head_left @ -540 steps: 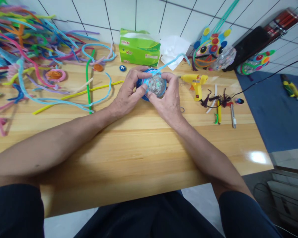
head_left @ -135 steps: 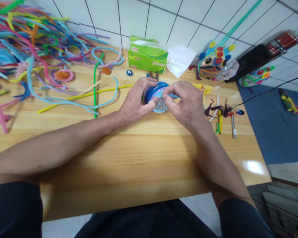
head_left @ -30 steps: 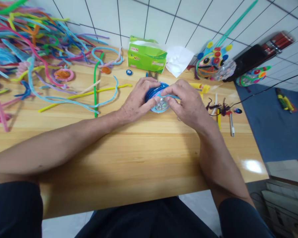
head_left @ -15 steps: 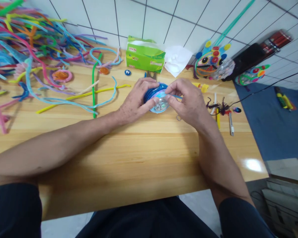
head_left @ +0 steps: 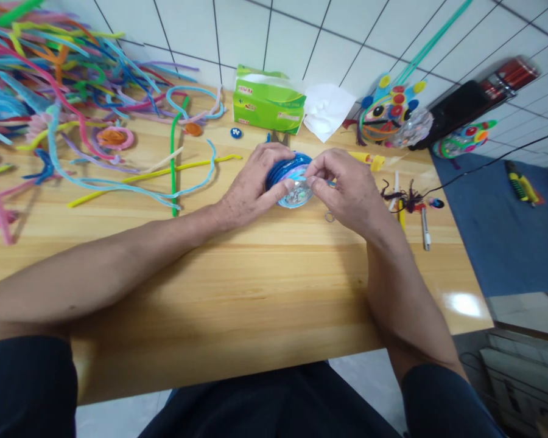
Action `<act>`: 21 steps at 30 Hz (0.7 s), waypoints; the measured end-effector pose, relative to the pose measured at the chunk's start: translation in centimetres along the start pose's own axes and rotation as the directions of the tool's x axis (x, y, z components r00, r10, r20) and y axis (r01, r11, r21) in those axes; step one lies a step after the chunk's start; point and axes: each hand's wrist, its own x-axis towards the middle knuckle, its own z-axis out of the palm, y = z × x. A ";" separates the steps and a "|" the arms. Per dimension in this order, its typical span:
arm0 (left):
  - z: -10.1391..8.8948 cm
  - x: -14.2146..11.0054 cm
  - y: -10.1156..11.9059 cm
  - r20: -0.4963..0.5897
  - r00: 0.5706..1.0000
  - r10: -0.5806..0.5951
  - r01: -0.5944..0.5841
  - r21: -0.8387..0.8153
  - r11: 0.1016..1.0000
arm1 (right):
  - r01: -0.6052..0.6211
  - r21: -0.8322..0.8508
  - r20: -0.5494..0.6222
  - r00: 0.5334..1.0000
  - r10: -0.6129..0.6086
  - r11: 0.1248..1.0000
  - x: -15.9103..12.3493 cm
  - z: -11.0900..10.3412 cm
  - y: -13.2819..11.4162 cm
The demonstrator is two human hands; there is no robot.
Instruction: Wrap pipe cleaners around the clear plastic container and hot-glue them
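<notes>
My left hand [head_left: 251, 188] wraps round the side of a clear plastic bottle end [head_left: 298, 194], its thumb over the top. Dark blue, lilac and light-blue pipe cleaner coils circle the bottle's wall. At the coil's right edge, the thumb and forefinger of my right hand [head_left: 349, 188] pinch a light-blue pipe cleaner [head_left: 331, 182]; most of that strand is hidden by the hand. Just beyond the bottle show the tips of pliers [head_left: 279, 139]. A small metal ring [head_left: 329, 216] lies under my right hand.
A pile of coloured pipe cleaners [head_left: 73, 79] spreads at left. Tissue pack [head_left: 269, 102], white paper [head_left: 327, 109] and blue button [head_left: 236, 132] lie behind. At right are a yellow glue gun [head_left: 375, 162], decorated bottle [head_left: 388, 115], black-and-red flask [head_left: 484, 94] and utility knife [head_left: 426, 230].
Eighteen seconds ago both hands cupped the bottle and a light-blue strand stuck up freely. Since then my right hand has shifted to pinching it. Over the last second, only slight finger movement shows.
</notes>
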 end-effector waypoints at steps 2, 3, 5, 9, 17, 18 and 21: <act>0.2 -0.1 -0.1 -0.009 1.000 0.007 -0.007 0.002 1.000 | -0.005 -0.003 0.019 1.000 0.005 1.000 0.0 -0.1 -0.2; 0.2 -0.1 -0.1 -0.019 1.000 0.013 -0.013 0.005 1.000 | -0.005 -0.003 0.026 1.000 0.005 1.000 0.0 -0.2 -0.3; 0.3 -0.2 0.0 -0.036 0.999 0.027 -0.027 0.004 1.000 | 0.000 -0.002 0.029 1.000 0.000 1.000 0.0 -0.2 -0.3; 0.3 -0.2 0.3 -0.034 0.999 0.027 -0.028 -0.010 1.000 | -0.007 -0.004 0.013 1.000 0.008 1.000 0.0 0.0 -0.4; 0.4 -0.4 0.1 -0.014 1.000 0.010 -0.010 0.040 0.999 | -0.044 0.026 -0.039 0.998 0.045 0.999 -0.1 0.4 -0.6; 0.4 -0.4 0.0 -0.016 1.000 0.012 -0.012 0.035 0.999 | -0.043 0.022 -0.044 0.998 0.044 0.999 -0.1 0.4 -0.6; 0.4 -0.4 -0.2 -0.028 0.999 0.035 -0.035 0.027 0.999 | -0.029 -0.003 -0.062 0.998 0.028 1.000 -0.1 0.5 -0.5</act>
